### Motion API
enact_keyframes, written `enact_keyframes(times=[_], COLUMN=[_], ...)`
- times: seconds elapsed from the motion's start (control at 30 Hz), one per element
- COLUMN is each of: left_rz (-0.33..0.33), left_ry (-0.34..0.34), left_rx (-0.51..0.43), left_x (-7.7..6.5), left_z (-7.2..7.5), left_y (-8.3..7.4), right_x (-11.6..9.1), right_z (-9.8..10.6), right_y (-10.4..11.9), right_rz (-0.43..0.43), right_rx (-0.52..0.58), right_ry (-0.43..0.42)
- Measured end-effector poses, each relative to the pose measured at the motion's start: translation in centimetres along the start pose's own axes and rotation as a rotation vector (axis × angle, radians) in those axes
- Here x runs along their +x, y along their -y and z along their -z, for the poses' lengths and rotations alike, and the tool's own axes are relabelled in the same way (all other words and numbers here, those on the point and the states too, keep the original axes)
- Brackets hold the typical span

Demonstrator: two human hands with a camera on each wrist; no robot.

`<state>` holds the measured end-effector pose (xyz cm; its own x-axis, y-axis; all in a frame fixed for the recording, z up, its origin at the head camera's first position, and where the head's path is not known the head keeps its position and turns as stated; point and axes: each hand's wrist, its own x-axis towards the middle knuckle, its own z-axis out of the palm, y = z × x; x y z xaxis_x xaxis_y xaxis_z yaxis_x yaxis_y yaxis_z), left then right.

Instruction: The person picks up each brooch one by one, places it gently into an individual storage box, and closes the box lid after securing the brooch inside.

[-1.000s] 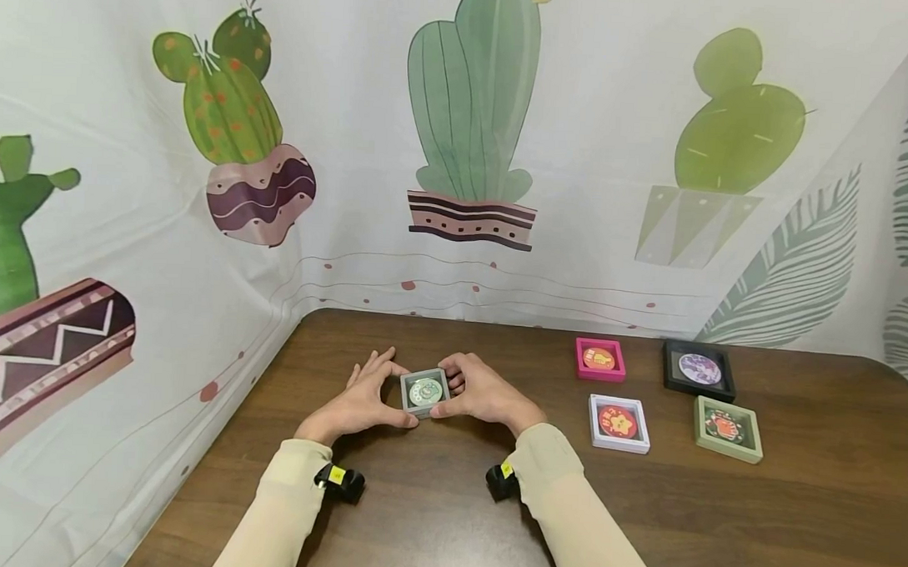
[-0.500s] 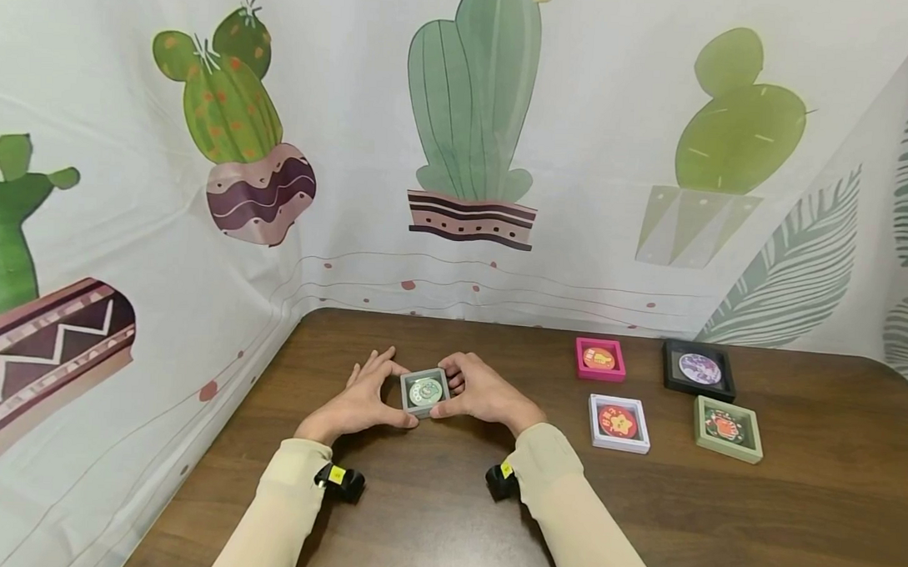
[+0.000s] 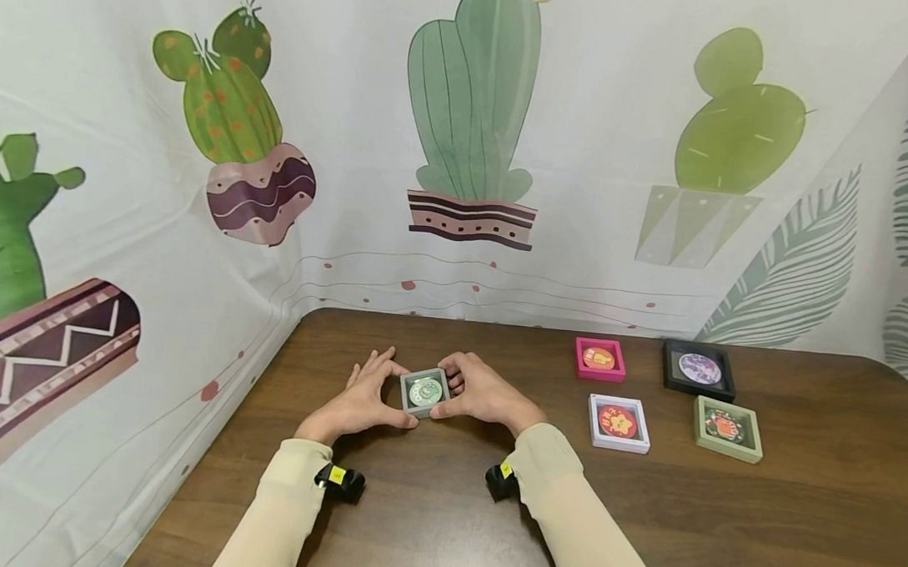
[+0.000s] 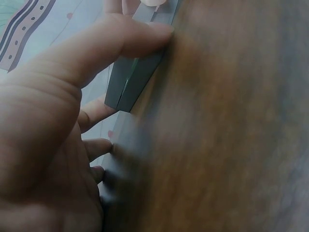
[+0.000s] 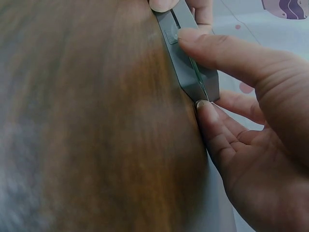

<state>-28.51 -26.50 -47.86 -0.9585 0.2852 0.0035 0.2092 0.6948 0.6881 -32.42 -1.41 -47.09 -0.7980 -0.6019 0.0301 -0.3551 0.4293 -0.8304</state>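
Note:
Both hands hold a small grey square display frame with a round pale green piece behind its clear window. On its left side, my left hand grips the frame between thumb and index finger, the other fingers spread out. From the right, my right hand pinches it with thumb and fingers, some of them curled in. In the left wrist view the thumb lies across the side of the grey frame. The right wrist view shows the frame's side with a thin seam along it; a fingertip touches its lower corner.
Toward the right of the brown table lie a pink frame, a black frame, a white frame and a light green frame, each with a round piece inside. A cactus-print cloth hangs along the back and left.

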Motion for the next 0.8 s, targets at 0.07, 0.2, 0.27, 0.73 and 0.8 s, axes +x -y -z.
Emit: enact_keyframes(times=[0.07,0.2,0.27,0.73,0.8], left_rz=[0.001,-0.001,-0.003,-0.003,-0.003], left_ry=[-0.001,-0.003,-0.005,-0.004,-0.003], left_rx=[-0.004,-0.002,-0.001,0.0,0.0], left_x=[0.01,0.05,0.07,0.04,0.03], left_z=[0.0,-0.02,-0.04,-0.03,-0.02], left_y=[0.01,0.07,0.11,0.08,0.06], right_x=[0.01,0.06,0.05,-0.06,-0.09], right_z=[0.03,0.03,0.02,0.05,0.07], right_y=[0.02,-0.03,-0.02,0.14,0.19], right_rz=[0.005,0.009,0.007,0.009,0.011], right_rx=[-0.003,-0.012,-0.015,-0.022,-0.021], right_ry=[0.004,0.003,-0.001,0.001,0.004])
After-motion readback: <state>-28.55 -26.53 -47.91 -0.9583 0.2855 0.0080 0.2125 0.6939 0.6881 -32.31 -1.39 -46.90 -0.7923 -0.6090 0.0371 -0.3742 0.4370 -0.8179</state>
